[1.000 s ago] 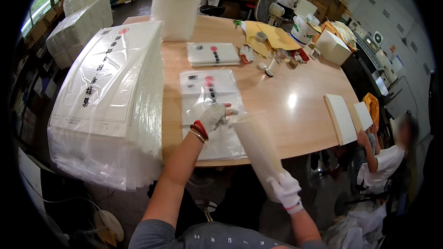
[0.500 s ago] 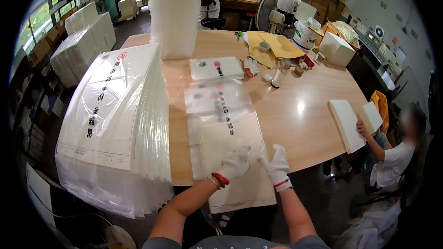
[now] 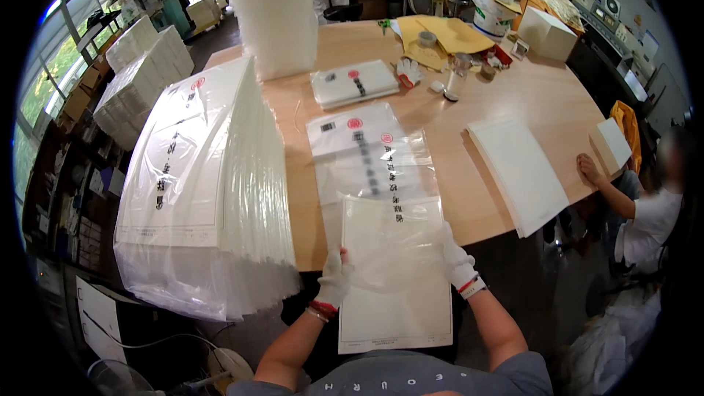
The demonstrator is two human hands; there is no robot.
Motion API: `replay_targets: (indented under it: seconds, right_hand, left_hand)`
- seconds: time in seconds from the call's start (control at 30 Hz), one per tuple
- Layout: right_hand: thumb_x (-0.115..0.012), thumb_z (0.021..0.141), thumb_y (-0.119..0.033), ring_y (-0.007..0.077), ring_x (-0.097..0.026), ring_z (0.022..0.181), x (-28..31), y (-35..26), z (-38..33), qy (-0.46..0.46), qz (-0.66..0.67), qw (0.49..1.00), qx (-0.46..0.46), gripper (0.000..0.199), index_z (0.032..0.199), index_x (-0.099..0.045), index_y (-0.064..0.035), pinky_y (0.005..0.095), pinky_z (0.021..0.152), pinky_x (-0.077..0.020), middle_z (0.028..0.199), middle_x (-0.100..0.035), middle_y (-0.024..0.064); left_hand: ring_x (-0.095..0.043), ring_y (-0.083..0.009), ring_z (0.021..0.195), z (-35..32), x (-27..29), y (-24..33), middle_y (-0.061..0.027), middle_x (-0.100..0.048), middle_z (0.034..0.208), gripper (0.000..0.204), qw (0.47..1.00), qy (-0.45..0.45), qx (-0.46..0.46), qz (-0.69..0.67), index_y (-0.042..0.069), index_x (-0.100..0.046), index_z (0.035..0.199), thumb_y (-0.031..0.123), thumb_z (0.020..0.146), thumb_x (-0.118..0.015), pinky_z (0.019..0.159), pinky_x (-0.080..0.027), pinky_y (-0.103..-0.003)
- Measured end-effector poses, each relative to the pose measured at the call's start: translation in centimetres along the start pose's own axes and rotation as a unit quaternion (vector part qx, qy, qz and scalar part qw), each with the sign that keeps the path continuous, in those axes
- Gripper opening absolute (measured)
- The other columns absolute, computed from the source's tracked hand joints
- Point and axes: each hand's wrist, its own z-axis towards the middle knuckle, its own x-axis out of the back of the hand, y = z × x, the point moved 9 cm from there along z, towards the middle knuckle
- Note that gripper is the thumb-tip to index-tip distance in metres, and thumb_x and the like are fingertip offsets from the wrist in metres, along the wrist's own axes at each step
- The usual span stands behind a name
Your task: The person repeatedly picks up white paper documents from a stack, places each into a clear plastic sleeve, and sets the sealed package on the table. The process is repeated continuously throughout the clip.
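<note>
My left hand [image 3: 334, 280], in a white glove with a red cuff, is closed on the left edge of a stack of white paper [image 3: 396, 315]. On the opposite edge my right hand [image 3: 457, 258], gloved alike, is closed too; its fingertips are partly hidden by the sheets. The far part of the paper lies inside a clear plastic bag [image 3: 414, 165] with dark lettering and a red round mark. Beneath and to the left of it is another printed clear bag [image 3: 328, 148]. The paper's near end reaches past the table edge toward my body.
A tall pile of printed plastic bags [image 3: 192, 169] stands left, a tall white column [image 3: 275, 22] behind it. Bagged packs [image 3: 356, 84] lie ahead. A white paper stack [image 3: 517, 172] and a seated person's hand [image 3: 589, 169] are right; a jar [image 3: 456, 77] and yellow envelopes [image 3: 458, 35] lie beyond.
My hands have moved apart from the top of the paper to its two side edges. The white paper stack on the right has come left across the table, away from the seated person.
</note>
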Motion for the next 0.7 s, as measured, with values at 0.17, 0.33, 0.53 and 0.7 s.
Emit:
replay_targets:
  seconds: [0.17,0.33,0.53,0.7]
  right_hand:
    - [-0.049,0.084,-0.02,0.0351,-0.061,0.061,-3.8,2.2,-8.7,0.079,0.087,0.988,0.1,0.076,0.142,-0.002,-0.0054,0.0466,0.052,-0.0459,0.087,-0.064,0.0177]
    - [-0.051,0.084,-0.016,0.0259,-0.056,0.049,-4.7,0.9,-20.4,0.056,0.119,0.974,0.187,0.055,0.131,-0.028,-0.0009,0.038,0.044,-0.0445,0.08,-0.062,0.0162]
    - [-0.054,0.082,-0.018,0.0275,-0.054,0.055,-2.7,-1.1,-23.4,0.187,0.014,0.936,0.299,0.012,0.088,-0.058,-0.0079,0.0411,0.047,-0.0423,0.061,-0.053,0.011]
    - [-0.052,0.083,-0.019,0.0251,-0.065,0.077,-3.5,3.8,-23.3,-0.046,0.305,0.943,0.124,0.04,0.122,-0.052,-0.0089,0.0335,0.07,-0.0507,0.077,-0.066,0.0145]
  left_hand:
    - [-0.048,-0.0292,0.077,-7.8,1.0,2.5,-0.0158,-0.047,0.086,0.023,0.993,-0.09,0.004,0.08,-0.002,-0.043,0.1,0.0,0.078,-0.048,0.071,-0.042,-0.036]
    - [-0.052,-0.0264,0.077,-19.4,3.1,1.5,-0.0158,-0.05,0.092,0.019,0.981,-0.189,-0.018,0.041,-0.001,-0.052,0.098,0.005,0.081,-0.056,0.066,-0.044,-0.034]
    - [-0.056,-0.0214,0.069,-19.3,3.8,5.5,-0.0124,-0.056,0.08,0.009,0.975,-0.206,0.078,-0.037,-0.001,-0.054,0.076,0.004,0.078,-0.061,0.061,-0.046,-0.03]
    - [-0.055,-0.0153,0.071,-19.4,6.1,6.1,-0.0095,-0.056,0.077,0.012,0.979,-0.131,0.032,-0.152,0.002,-0.048,0.071,-0.009,0.071,-0.042,0.062,-0.049,-0.026]
